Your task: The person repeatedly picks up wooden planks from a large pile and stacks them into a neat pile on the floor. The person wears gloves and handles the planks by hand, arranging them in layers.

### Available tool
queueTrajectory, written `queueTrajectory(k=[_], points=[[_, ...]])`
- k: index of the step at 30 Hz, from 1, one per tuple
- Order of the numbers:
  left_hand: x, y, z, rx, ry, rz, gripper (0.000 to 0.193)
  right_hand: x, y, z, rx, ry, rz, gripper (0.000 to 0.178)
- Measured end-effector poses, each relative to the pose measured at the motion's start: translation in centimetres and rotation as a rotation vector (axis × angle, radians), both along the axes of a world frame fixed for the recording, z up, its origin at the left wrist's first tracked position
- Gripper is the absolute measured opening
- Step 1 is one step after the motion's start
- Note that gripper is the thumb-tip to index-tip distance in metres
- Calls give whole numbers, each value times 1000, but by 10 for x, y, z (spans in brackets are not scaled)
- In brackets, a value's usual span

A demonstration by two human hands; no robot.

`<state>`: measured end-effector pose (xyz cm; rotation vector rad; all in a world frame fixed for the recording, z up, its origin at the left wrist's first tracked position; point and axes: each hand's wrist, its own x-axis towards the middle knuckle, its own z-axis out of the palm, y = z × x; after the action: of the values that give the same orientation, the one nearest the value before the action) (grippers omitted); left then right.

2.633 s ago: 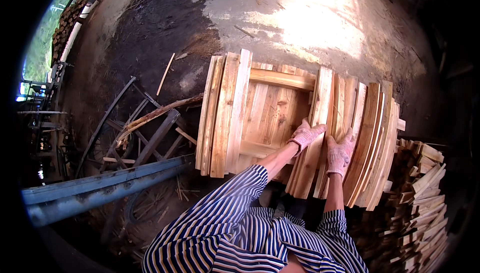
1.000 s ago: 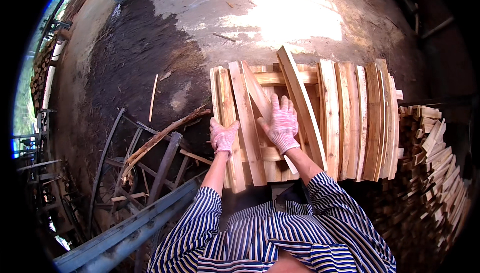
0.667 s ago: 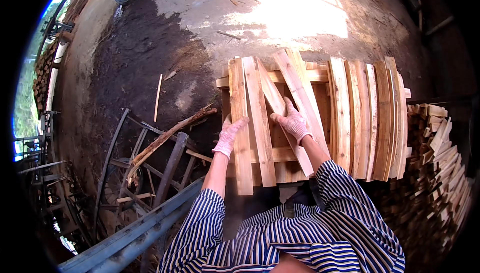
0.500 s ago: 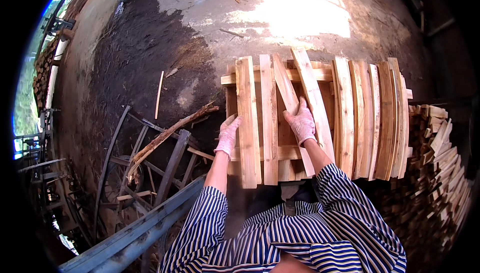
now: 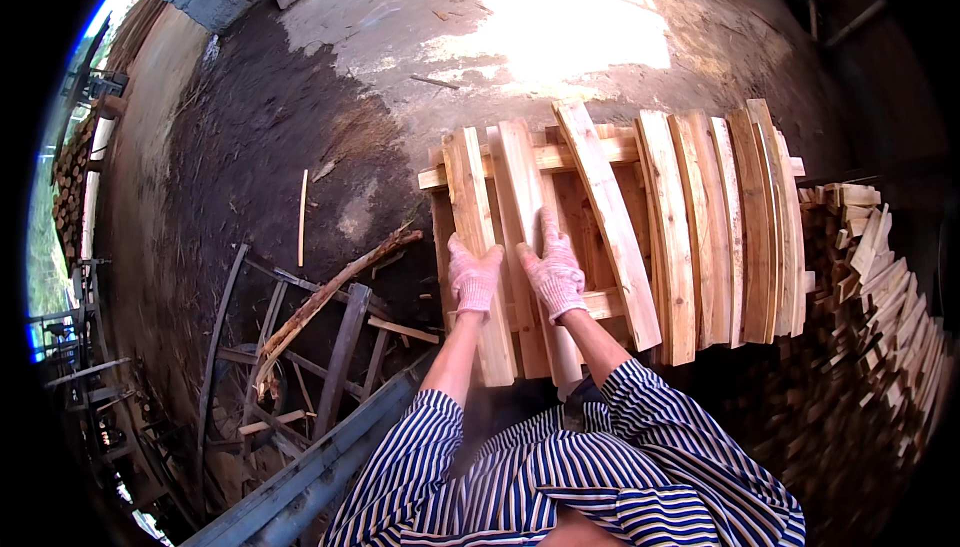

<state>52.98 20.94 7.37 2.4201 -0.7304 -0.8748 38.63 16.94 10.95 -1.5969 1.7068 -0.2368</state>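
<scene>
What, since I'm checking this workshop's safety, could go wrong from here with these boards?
A pinch is possible: the left hand and right hand are on boards lying close side by side. The slanted board lies askew across the crosspiece, seemingly unfastened, so a knock might shift it. The near board ends face the striped shirt and might snag it.

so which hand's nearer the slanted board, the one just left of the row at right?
Right. The right hand is just left of the slanted board, with a gap between them; the left hand is farther left, on another board.
</scene>
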Motion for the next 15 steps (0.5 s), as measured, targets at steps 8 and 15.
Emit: queueTrajectory(k=[8, 15], points=[[-4, -11, 10, 132, -124, -50, 88, 19, 4, -19, 13, 7, 105, 106], [14, 6, -14, 62, -211, -38, 83, 36, 9, -22, 19, -4, 108, 100]])
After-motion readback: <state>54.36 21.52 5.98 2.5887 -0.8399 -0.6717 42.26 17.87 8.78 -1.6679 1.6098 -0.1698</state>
